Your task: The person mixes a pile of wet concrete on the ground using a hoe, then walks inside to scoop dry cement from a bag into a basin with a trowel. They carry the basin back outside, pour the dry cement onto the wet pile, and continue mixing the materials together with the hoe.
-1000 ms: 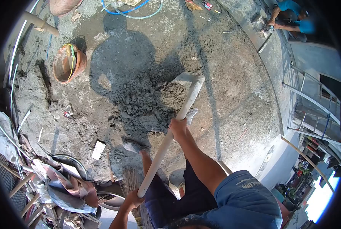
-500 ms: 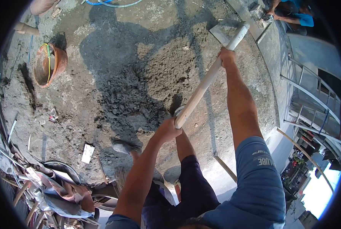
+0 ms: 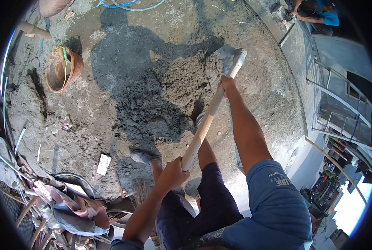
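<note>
I grip a long wooden handle [image 3: 204, 125] of a hoe with both hands. My left hand [image 3: 173, 173] holds its near end, above my dark shorts. My right hand [image 3: 227, 85] holds it far up, close to the metal blade [image 3: 227, 56]. The blade carries grey wet mortar and sits at the far edge of the mortar pile [image 3: 161, 100] on the ground. My shoes [image 3: 144, 157] stand at the pile's near edge.
A rust-coloured bucket [image 3: 63, 68] stands at the left. Scrap wood, sheets and debris [image 3: 57, 200] lie bottom left. Blue hose [image 3: 127, 5] runs at the top. Another person [image 3: 315, 14] crouches top right by a concrete ledge. Metal railings [image 3: 340, 108] stand right.
The hoe came down from its far raised reach and drew back toward me; the blade now rests in the mortar. My left hand pulled back lower.
</note>
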Motion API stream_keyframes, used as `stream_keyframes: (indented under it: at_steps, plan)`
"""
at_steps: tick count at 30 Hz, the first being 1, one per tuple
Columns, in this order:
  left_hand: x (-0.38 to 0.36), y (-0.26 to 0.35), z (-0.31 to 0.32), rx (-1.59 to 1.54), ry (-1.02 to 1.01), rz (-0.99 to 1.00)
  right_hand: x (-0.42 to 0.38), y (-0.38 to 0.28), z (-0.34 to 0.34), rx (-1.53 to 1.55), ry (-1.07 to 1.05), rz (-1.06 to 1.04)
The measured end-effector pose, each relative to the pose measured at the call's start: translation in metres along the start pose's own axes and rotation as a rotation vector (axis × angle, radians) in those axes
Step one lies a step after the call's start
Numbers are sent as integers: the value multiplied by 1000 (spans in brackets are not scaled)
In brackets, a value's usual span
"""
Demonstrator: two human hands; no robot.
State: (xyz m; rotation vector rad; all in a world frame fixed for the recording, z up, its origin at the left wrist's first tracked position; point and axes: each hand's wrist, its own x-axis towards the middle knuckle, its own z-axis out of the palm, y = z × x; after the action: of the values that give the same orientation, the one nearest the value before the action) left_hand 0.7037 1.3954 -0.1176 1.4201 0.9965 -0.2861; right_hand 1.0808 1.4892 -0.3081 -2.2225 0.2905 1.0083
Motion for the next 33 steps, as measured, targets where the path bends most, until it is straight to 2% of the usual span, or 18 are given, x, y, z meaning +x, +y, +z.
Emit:
stream_keyframes:
  at_steps: [1,3,4,7,10,12,16,19,20,21,23,25,26,27,29,31,32,33]
  plan:
    - [-17,-5,1,2,-4,6,-12,11,5,6,-1,-3]
    - [-47,-15,-3,-158,-40,-160,-40,40,29,-23,-54,13]
    - [-70,-13,-14,-167,-62,-264,-51,66,47,-61,-58,111]
    - [-134,-23,-45,-108,-53,-478,-115,137,91,-50,-64,153]
    - [-191,-79,-33,-96,-81,-523,-189,154,86,12,-81,158]
    - [-233,-108,-21,-43,-84,-467,-228,170,73,115,-165,158]
    - [-293,-179,22,-173,-134,-428,-303,170,42,175,-197,63]
    - [-250,-163,37,-161,-101,-311,-312,117,4,229,-137,-35]
    - [-226,-164,37,-133,-175,-320,-297,100,-5,197,-108,-138]
    - [-195,-147,30,-95,-141,-252,-298,67,-9,215,-71,-179]
    - [-167,-136,15,-65,-100,-176,-261,49,-10,269,-105,-341]
    - [-168,-136,2,-32,26,-142,-225,87,11,199,-197,-399]
    - [-191,-151,1,-47,-70,-305,-247,118,39,146,-111,-247]
    - [-233,-184,23,-134,-44,-379,-255,180,71,61,-55,-74]
    - [-287,-236,60,-220,-20,-470,-251,320,115,-204,-82,0]
    - [-301,-258,71,-216,-56,-584,-273,326,121,-278,-182,81]
    - [-305,-261,76,-231,-42,-579,-277,319,116,-289,-189,65]
    - [-299,-259,79,-219,14,-472,-279,299,113,-222,-192,33]
